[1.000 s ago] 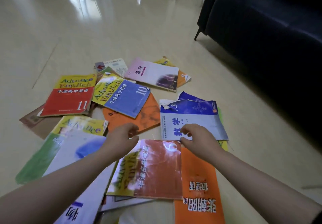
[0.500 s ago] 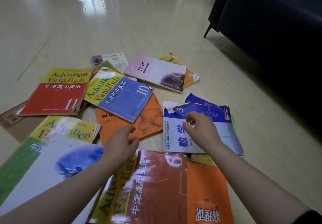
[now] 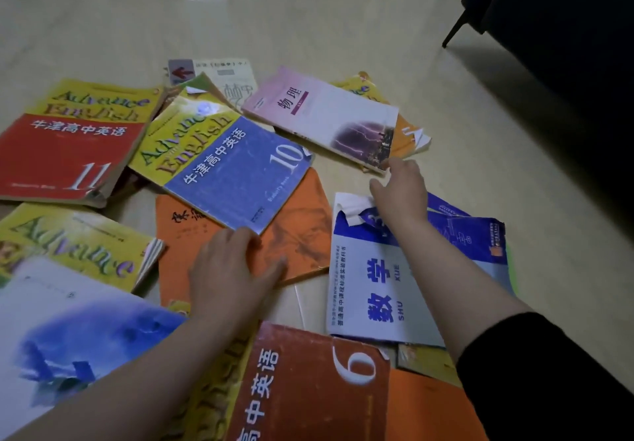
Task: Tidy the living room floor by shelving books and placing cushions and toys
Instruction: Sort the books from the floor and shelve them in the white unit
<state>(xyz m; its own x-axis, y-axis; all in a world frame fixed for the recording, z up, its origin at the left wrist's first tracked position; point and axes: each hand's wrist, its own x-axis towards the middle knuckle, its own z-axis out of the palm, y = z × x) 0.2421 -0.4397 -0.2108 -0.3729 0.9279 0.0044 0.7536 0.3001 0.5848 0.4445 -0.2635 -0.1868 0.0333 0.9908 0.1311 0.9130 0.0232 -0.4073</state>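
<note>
Several textbooks lie scattered on the tiled floor. My left hand [image 3: 230,269] lies flat on the orange book [image 3: 302,231], fingertips at the near corner of the blue-and-yellow English book numbered 10 [image 3: 223,162]. My right hand [image 3: 399,190] reaches forward over the blue-and-white maths book [image 3: 377,289], fingers spread, fingertips touching the near corner of the pink-and-white physics book [image 3: 322,114]. A red book numbered 11 [image 3: 65,152] lies at the left and an orange-brown book numbered 6 [image 3: 308,382] lies close to me.
A dark sofa [image 3: 562,39] with a thin black leg [image 3: 454,30] stands at the right. Bare glossy floor [image 3: 308,11] stretches beyond the books. More books, a yellow one [image 3: 68,245] and a white-and-blue one [image 3: 68,337], lie at the lower left.
Both hands moved forward. My right hand left the maths book and reached the physics book's corner. My left hand slid onto the orange book toward book 10. The camera moved closer.
</note>
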